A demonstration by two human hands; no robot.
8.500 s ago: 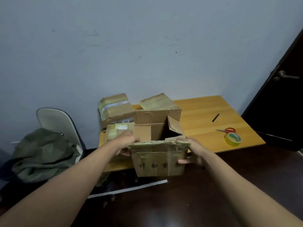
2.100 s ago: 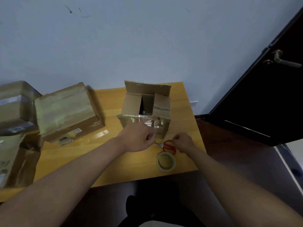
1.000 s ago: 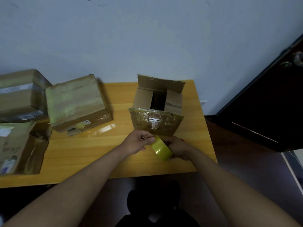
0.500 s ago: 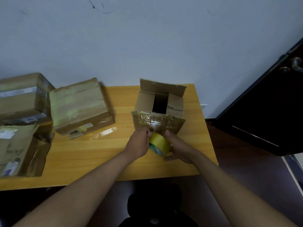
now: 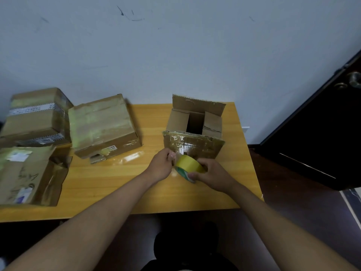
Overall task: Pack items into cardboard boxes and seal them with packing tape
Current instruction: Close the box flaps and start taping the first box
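At frame centre the open box (image 5: 193, 133) is judged light, its flaps bendable; it is best steadied by its walls. Just below, the tape roll (image 5: 188, 167), stiff and light, is gripped by the right hand (image 5: 212, 176) while its end is pinched by the left hand (image 5: 161, 167).

Both forearms reach forward, hands close together; the right hand (image 5: 212, 174) curls its fingers, the left hand (image 5: 161, 166) pinches beside it.

Yellow tape roll (image 5: 188, 164) tilted before open cardboard box (image 5: 195, 130).
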